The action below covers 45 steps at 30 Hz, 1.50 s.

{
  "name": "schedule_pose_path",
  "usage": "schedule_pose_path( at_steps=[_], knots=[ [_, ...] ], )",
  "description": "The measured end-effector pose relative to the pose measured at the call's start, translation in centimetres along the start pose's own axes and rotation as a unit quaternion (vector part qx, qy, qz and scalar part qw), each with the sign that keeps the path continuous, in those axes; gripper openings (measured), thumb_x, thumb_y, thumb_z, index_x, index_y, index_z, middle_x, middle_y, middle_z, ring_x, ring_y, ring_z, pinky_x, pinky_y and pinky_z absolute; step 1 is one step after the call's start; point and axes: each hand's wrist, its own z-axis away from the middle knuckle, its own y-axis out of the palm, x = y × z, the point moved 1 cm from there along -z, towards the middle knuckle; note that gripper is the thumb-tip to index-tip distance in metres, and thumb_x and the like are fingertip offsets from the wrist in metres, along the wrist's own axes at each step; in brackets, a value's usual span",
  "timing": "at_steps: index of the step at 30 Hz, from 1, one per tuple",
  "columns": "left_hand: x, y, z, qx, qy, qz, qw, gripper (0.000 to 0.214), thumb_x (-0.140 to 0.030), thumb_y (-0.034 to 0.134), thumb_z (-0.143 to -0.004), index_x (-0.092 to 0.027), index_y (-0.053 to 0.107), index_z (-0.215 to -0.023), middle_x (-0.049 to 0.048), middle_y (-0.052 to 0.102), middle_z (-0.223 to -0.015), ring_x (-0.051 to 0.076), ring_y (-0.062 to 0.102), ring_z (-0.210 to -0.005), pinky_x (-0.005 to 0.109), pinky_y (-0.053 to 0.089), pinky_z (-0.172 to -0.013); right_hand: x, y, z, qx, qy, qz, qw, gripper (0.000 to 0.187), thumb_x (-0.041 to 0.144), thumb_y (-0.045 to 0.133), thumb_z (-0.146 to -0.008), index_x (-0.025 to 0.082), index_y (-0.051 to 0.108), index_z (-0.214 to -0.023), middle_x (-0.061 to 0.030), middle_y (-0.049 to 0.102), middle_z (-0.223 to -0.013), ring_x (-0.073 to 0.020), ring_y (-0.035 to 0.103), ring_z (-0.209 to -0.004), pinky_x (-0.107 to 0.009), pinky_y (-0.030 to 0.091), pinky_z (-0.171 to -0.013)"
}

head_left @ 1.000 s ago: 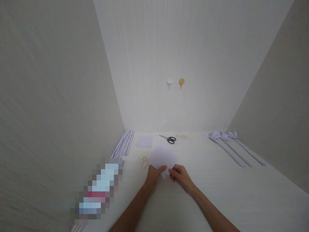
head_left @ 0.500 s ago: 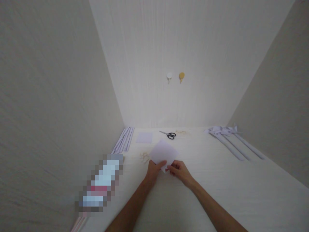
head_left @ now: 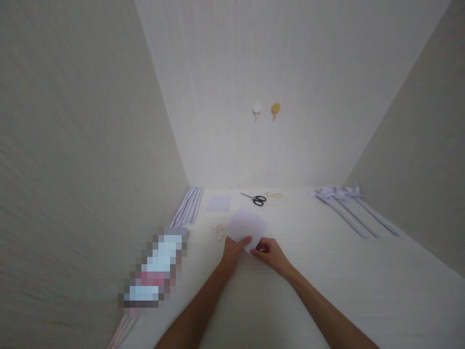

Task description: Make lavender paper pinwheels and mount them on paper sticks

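Note:
A square sheet of pale lilac paper (head_left: 247, 224) is held with one corner pointing toward me. My left hand (head_left: 234, 249) grips its lower left edge, thumb on top and fingers underneath. At the near corner, my right hand (head_left: 268, 252) pinches the paper between thumb and fingertips. That corner is partly hidden by the fingers, so I cannot tell how far it is bent. Beyond the sheet lie black-handled scissors (head_left: 256, 198) and a flat stack of lilac paper (head_left: 218, 203).
Several folded paper strips (head_left: 188, 206) lie at the back left, and paper pieces with long stems (head_left: 336, 193) at the back right. Small beige bits (head_left: 219, 232) sit beside my left hand. A pixelated device (head_left: 156, 266) stands left. Two hooks (head_left: 275, 108) are on the wall.
The near corner of the paper, which stuck out below my fingers, is now less visible under my right fingertips. My view has tilted slightly. Both hands keep their hold.

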Motion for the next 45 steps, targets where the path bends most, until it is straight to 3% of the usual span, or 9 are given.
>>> schedule_pose_path(
  at_steps=[9,18,23,33,39,45],
  knots=[
    [-0.2,-0.1,0.1,-0.053,-0.007,-0.003,0.999,0.046,-0.021,0.07,-0.049,-0.008,0.06,-0.092,0.0112,0.065,-0.087,0.02,0.059,-0.078,0.033,0.045,-0.075,-0.1,0.1,0.0,0.022,-0.015,-0.01,1.0,0.014,0.028,0.057,-0.064,0.014,0.056,-0.064,0.0017,0.054,-0.055,-0.0078,0.045,-0.047,-0.021,0.035,-0.046],
    [-0.2,0.0,0.2,-0.047,-0.011,-0.018,0.999,0.041,-0.023,0.069,-0.051,-0.008,0.061,-0.088,0.0102,0.065,-0.083,0.018,0.059,-0.073,0.031,0.046,-0.07,0.7,-0.1,0.3,0.021,-0.013,-0.023,0.999,0.018,0.033,0.057,-0.061,0.015,0.055,-0.062,0.0018,0.054,-0.053,-0.0074,0.044,-0.044,-0.02,0.035,-0.042],
    [-0.8,0.4,0.5,-0.008,0.005,-0.029,1.0,0.034,-0.022,0.066,-0.054,-0.008,0.063,-0.085,0.0081,0.066,-0.075,0.018,0.059,-0.068,0.031,0.046,-0.066,0.6,0.1,0.2,-0.004,-0.002,0.001,1.0,0.027,0.04,0.055,-0.063,0.015,0.053,-0.055,0.0016,0.051,-0.046,-0.0076,0.042,-0.039,-0.021,0.034,-0.04],
    [-0.9,0.7,0.4,-0.024,-0.005,-0.039,0.999,0.032,-0.018,0.069,-0.049,-0.009,0.063,-0.079,0.0092,0.066,-0.081,0.018,0.06,-0.072,0.029,0.046,-0.07,0.4,0.2,0.2,-0.043,-0.013,0.057,0.997,0.022,0.032,0.058,-0.063,0.015,0.059,-0.05,-0.0004,0.053,-0.046,-0.0091,0.043,-0.043,-0.022,0.033,-0.043],
    [-0.3,0.0,0.1,-0.064,-0.036,-0.014,0.997,0.032,-0.031,0.069,-0.051,-0.007,0.062,-0.07,0.0091,0.065,-0.067,0.016,0.057,-0.059,0.027,0.046,-0.057,0.4,0.3,0.2,-0.034,-0.01,0.03,0.999,0.021,0.033,0.057,-0.063,0.014,0.056,-0.053,0.0018,0.05,-0.045,-0.0078,0.04,-0.041,-0.02,0.032,-0.04],
    [-0.3,-0.8,-0.5,-0.083,-0.008,-0.006,0.997,0.034,-0.04,0.062,-0.058,-0.009,0.06,-0.073,0.0036,0.061,-0.064,0.012,0.055,-0.055,0.024,0.044,-0.055,0.3,0.0,0.0,-0.089,0.003,-0.021,0.996,0.02,0.032,0.058,-0.06,0.016,0.05,-0.053,0.0036,0.048,-0.043,-0.0074,0.041,-0.036,-0.02,0.032,-0.036]
  ],
)
